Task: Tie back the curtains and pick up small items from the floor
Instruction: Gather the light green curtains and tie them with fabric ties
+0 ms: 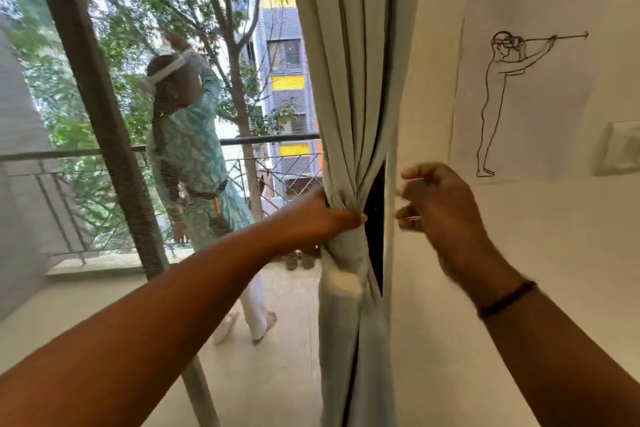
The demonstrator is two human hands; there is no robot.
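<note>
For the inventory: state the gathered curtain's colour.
The curtain is plain pale grey-green, seen in the head view.

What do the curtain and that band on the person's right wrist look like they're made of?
The curtain looks like a soft woven cloth, pale grey-green and matte: it falls in long folds and bunches tightly where the left hand gathers it. The wristband seems to be a dark string of small beads or a braided cord; it is too blurred to tell which. The right hand is open, beside the curtain.
</note>
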